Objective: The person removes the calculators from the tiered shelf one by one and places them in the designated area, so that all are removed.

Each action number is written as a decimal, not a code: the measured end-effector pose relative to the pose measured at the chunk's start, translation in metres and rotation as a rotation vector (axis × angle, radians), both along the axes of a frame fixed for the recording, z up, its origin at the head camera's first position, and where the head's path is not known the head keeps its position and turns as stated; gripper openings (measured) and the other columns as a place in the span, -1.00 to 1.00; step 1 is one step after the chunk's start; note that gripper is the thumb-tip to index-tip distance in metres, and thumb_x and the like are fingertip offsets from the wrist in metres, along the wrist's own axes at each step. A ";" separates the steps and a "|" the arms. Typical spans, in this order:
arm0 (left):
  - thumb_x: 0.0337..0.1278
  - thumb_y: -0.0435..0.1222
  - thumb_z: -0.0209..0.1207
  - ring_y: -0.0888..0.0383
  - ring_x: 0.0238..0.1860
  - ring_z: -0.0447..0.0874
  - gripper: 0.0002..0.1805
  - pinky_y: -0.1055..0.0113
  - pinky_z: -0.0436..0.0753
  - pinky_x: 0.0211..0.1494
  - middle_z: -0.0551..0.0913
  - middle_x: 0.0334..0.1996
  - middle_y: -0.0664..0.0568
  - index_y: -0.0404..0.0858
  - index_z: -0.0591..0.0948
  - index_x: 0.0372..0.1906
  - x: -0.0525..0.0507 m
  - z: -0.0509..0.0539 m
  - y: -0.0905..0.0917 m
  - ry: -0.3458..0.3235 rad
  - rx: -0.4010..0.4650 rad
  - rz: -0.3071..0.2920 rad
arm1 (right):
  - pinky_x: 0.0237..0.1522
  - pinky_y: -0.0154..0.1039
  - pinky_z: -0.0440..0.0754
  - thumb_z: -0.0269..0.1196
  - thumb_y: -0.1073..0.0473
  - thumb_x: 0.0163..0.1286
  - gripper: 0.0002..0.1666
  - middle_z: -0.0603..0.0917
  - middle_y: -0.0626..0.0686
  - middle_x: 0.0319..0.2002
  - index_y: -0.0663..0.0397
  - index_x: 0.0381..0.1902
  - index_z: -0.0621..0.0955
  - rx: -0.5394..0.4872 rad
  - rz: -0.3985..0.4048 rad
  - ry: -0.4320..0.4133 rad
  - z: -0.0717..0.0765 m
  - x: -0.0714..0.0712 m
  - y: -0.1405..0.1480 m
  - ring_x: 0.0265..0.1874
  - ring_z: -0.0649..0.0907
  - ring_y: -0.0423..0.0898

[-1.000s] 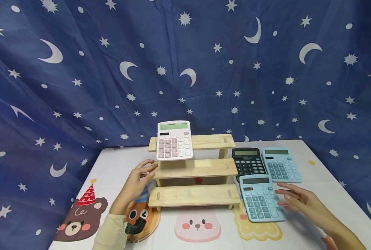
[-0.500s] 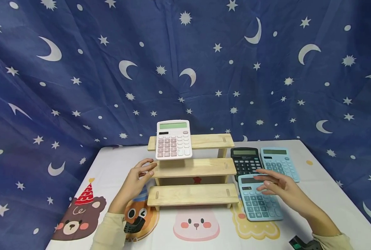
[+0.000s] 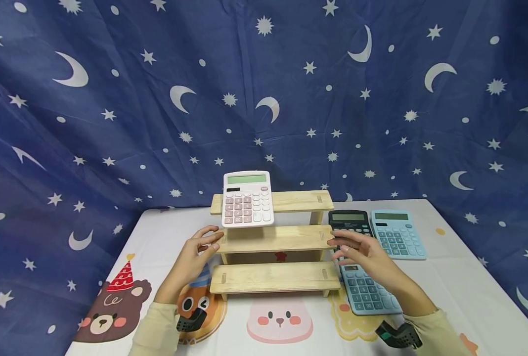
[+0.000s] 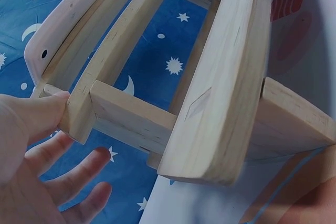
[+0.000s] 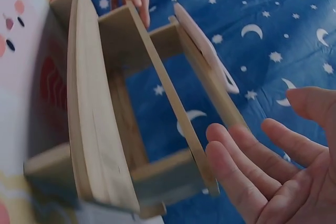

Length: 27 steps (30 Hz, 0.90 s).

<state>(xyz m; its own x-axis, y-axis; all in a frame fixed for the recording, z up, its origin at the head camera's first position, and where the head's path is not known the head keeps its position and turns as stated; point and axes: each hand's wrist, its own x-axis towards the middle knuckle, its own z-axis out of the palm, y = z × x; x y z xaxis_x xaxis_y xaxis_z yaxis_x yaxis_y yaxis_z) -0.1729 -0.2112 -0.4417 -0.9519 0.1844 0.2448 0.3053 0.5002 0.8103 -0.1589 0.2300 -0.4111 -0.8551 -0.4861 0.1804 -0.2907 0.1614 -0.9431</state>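
Observation:
A three-step wooden shelf stand (image 3: 275,278) stands on the table. On its top step leans a white-and-pink calculator (image 3: 247,200). My left hand (image 3: 192,262) touches the left end of the middle step, its lower fingers spread apart in the left wrist view. At that step's right end is my right hand (image 3: 365,254), fingers loosely extended and holding nothing; in the right wrist view they come close to the plank (image 5: 168,87), and I cannot tell whether they touch. Below the right hand lies a blue calculator (image 3: 371,294), partly covered by it. A black calculator (image 3: 348,218) lies behind, also partly hidden.
A second blue calculator (image 3: 399,235) lies at the back right of the table. The white tablecloth (image 3: 444,277) carries cartoon prints, including a bear (image 3: 112,314). A dark blue curtain (image 3: 299,99) with moons and stars hangs behind.
My right hand has moved left, from beside the front blue calculator, across it, to the right end of the middle step. The left hand stays at the left end; the calculators look unmoved.

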 end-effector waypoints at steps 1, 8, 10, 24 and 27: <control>0.42 -0.35 0.16 -0.29 0.41 0.41 -0.60 -0.21 0.56 0.23 0.44 0.38 -0.31 -0.39 0.59 0.27 0.000 0.000 0.000 0.000 0.001 0.000 | -0.04 -0.18 0.76 0.01 0.27 0.62 -0.45 0.66 0.12 0.20 0.44 0.45 0.29 -0.004 0.003 0.005 0.000 -0.001 -0.004 -0.06 0.77 -0.10; 0.42 -0.35 0.16 -0.28 0.40 0.42 -0.60 -0.20 0.56 0.23 0.45 0.37 -0.31 -0.38 0.60 0.26 0.001 0.000 0.000 0.005 0.002 0.001 | -0.02 -0.18 0.76 0.02 0.25 0.61 -0.45 0.53 0.47 0.26 0.39 0.45 0.31 -0.050 0.024 -0.022 -0.002 -0.009 -0.034 -0.02 0.77 -0.14; 0.42 -0.34 0.16 -0.28 0.40 0.42 -0.60 -0.20 0.57 0.23 0.45 0.37 -0.32 -0.39 0.60 0.26 0.001 0.000 0.000 0.009 0.001 0.000 | -0.01 -0.18 0.75 0.03 0.23 0.62 -0.45 0.51 0.49 0.26 0.41 0.44 0.30 -0.075 0.040 -0.031 -0.004 -0.010 -0.042 -0.01 0.76 -0.17; 0.42 -0.32 0.16 -0.30 0.39 0.43 -0.59 -0.22 0.56 0.23 0.45 0.37 -0.31 -0.39 0.59 0.27 -0.001 -0.001 0.000 0.008 0.006 -0.008 | -0.02 -0.11 0.76 0.08 0.23 0.58 -0.40 0.52 0.49 0.26 0.25 0.50 0.28 -0.135 0.060 -0.098 0.003 -0.017 -0.089 -0.03 0.77 -0.16; 0.42 -0.33 0.17 -0.29 0.39 0.43 -0.59 -0.20 0.57 0.23 0.46 0.37 -0.30 -0.38 0.59 0.27 -0.001 0.000 -0.001 0.009 0.003 -0.003 | -0.02 -0.10 0.77 0.07 0.25 0.58 -0.40 0.53 0.49 0.26 0.20 0.51 0.28 -0.143 0.056 -0.104 0.005 -0.019 -0.098 -0.04 0.77 -0.14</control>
